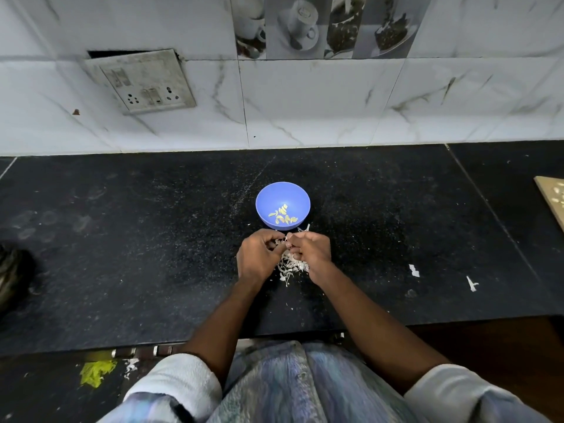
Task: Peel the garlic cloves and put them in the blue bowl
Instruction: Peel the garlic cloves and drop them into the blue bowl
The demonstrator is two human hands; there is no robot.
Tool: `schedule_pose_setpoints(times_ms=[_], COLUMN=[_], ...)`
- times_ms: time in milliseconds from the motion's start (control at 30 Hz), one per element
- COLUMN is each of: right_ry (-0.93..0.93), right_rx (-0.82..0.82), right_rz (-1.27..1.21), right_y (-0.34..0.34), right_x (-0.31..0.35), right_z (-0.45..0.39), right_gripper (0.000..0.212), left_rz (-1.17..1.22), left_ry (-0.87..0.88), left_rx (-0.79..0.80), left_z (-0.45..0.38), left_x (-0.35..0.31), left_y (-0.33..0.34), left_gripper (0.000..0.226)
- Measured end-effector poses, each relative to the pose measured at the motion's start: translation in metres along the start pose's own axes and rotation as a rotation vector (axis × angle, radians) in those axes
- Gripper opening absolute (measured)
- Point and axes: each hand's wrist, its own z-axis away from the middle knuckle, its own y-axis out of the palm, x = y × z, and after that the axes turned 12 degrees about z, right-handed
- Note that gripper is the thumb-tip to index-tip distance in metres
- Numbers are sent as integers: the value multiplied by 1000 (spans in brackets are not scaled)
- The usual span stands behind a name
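Two hands peeling garlic at a black counter (122, 239).

Blue bowl (265, 203) sits mid-counter with peeled cloves (283, 215) inside; just before it, left hand (256, 257) and right hand (311, 250) meet, fingers curled, pinching a small clove (282, 242) above the skins (291, 267).

Single head view, high above counter (122, 239) — facing forward, down

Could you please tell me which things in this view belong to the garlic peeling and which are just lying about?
Part of the job:
- blue bowl with peeled cloves
- left hand and right hand, pinching something small between them
- peel pile

Lying about:
- switch socket
- wooden board
- yellow scrap
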Motion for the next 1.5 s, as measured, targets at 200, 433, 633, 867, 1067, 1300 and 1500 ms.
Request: schedule_pose_setpoints(times_ms=[200,433,633,867,1067,1300,1500], right_ry=[-10,-67,-132,-215,-288,-314,-332], right_rx=[20,42,118,64,49,51,102], right_rz=[16,120,158,282,395,409,385], right_y=[1,0,-5,-6,-5,-7,-10], right_x=[4,7,11,16,18,20,21], right_z=[2,-1,1,1,-1,-1,2], right_gripper=[17,14,11,5,8,5,4], left_rz=[0,26,33,59,31,98,124], left_ry=[-39,20,-45,-68,-18,56,48], left_rx=[-22,-30,-76,-120,-84,-50,-38], left_z=[-2,-4,-7,-11,-12,-14,-14], left_x=[3,-1,3,7,8,8,7], left_y=[4,5,4,4,1,-2,-3], left_gripper=[14,15,16,13,25,22,18])
